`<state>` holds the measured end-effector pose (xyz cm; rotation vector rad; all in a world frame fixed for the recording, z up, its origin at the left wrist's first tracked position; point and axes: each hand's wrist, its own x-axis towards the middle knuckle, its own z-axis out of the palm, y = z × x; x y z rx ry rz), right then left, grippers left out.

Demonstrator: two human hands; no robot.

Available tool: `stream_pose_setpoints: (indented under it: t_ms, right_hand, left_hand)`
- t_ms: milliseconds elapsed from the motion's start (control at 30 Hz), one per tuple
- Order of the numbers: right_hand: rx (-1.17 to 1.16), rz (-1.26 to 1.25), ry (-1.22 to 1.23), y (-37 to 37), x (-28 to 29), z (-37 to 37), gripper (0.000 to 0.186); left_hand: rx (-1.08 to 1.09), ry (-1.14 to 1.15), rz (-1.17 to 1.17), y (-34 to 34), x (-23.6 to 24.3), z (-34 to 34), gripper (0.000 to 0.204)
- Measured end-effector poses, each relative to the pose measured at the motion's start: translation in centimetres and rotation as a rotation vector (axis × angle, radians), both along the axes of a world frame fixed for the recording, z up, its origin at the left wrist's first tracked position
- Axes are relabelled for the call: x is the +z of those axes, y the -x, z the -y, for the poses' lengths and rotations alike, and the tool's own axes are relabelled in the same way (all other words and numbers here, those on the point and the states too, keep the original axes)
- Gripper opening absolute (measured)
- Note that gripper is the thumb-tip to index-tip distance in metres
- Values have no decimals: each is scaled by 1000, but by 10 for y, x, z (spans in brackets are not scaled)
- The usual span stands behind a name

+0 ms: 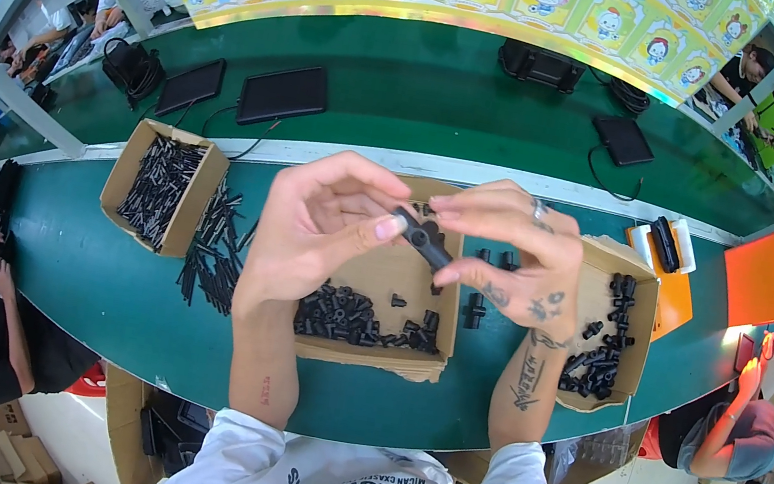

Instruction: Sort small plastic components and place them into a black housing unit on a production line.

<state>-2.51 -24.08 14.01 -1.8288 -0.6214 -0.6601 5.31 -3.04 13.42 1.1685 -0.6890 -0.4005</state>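
Above the middle cardboard box point(382, 272), I hold a small black plastic joint piece point(426, 240) between my two hands. My left hand point(312, 235) pinches its upper left end between thumb and fingers. With thumb and fingertips, my right hand point(517, 253) grips its other side; a ring is on one finger. The piece lies slanted, its lower end by the right thumb. Below it, several short black fittings point(340, 314) lie along the near side of the middle box. More black pieces point(475, 307) rest on the green table right of that box.
On the left, a box point(194, 212) holds many thin black rods, with a loose pile of rods point(214, 260) beside it. A right-hand box point(628, 371) contains assembled black pieces. Black panels point(283, 96) and a black case point(539, 66) sit on the back shelf. Other people work at both sides.
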Motion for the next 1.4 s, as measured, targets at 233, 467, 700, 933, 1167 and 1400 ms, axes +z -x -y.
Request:
stream_pose_setpoints:
  t_ms: [233, 467, 700, 933, 1167, 1400]
  right_hand:
    - [-62, -24, 285, 56, 26, -12, 56]
    - [-326, 44, 341, 119, 13, -28, 49]
    - [-596, -3, 353, 163, -15, -50, 42]
    - [-457, -133, 370, 178, -32, -54, 40]
    - [-427, -155, 297, 187, -50, -52, 41]
    - [-447, -152, 282, 167, -52, -46, 40]
  left_hand:
    - [-270, -15, -127, 26, 8, 8, 40]
    - [-366, -2, -134, 76, 1, 25, 19]
    - [-21, -204, -61, 144, -36, 32, 38]
    - [-11, -149, -281, 171, -75, 34, 40]
    - [-48, -233, -259, 176, -90, 32, 44]
    - [-62, -275, -237, 156, -81, 35, 41]
